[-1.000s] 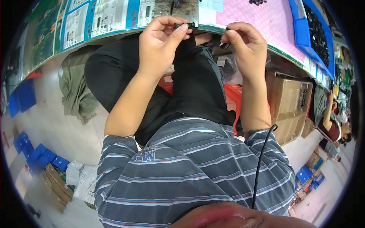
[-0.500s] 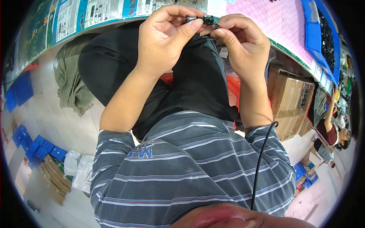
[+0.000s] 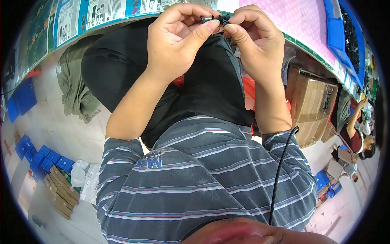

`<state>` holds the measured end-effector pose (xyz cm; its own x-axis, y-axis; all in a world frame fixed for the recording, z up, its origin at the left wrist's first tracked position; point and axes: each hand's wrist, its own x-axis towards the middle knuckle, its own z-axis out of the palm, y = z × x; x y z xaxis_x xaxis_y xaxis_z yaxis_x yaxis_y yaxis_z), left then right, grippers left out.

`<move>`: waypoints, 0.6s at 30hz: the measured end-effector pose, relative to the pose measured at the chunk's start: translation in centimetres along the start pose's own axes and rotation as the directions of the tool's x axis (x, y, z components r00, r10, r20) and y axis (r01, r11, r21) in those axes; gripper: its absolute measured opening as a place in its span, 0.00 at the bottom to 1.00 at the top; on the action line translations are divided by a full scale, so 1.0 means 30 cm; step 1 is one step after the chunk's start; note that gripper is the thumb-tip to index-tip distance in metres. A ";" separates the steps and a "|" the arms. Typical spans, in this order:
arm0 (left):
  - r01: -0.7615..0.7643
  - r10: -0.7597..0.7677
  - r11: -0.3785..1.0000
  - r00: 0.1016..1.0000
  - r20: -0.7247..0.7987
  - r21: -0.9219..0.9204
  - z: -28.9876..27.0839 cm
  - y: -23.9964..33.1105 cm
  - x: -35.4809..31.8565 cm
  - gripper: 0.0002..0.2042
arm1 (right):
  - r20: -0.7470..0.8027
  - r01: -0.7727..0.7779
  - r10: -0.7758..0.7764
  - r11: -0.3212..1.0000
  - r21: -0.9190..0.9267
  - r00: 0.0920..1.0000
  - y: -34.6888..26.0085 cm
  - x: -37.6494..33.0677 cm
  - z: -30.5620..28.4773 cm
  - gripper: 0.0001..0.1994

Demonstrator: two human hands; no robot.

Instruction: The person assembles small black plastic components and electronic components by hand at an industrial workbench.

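Note:
Between my hands, at the near edge of the workbench, is a small black part with a silvery grey end. My left hand pinches it between thumb and fingers, the grey end lying near the fingertips. From the other side, my right hand closes thumb and forefinger at the black end, where the fingertips touch it. Whether the right hand holds a separate small piece there cannot be made out. The fingers cover much of the part, so its exact kind stays unclear.
The workbench bears printed sheets and a pink bubble-wrap sheet. A blue bin of small black parts stands at its right. Below are a cardboard box and a grey-green cloth. Blue bins lie left; another person sits far right.
My right hand has moved slightly left and up, bringing its fingertips against the black part. The left hand has barely shifted and keeps its pinch.

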<state>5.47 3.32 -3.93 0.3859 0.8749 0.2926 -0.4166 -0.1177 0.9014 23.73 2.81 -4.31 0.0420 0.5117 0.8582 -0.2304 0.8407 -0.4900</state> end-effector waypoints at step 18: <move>-0.045 0.045 0.999 0.999 -0.019 -0.020 0.014 -0.005 -0.008 0.09 | -0.020 -0.057 0.057 0.998 0.011 0.998 -0.028 0.009 0.021 0.08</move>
<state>5.79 2.94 -4.00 0.3514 0.8773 0.3270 -0.4502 -0.1479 0.8806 23.32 2.14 -3.57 0.0485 0.5620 0.8257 -0.2429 0.8085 -0.5360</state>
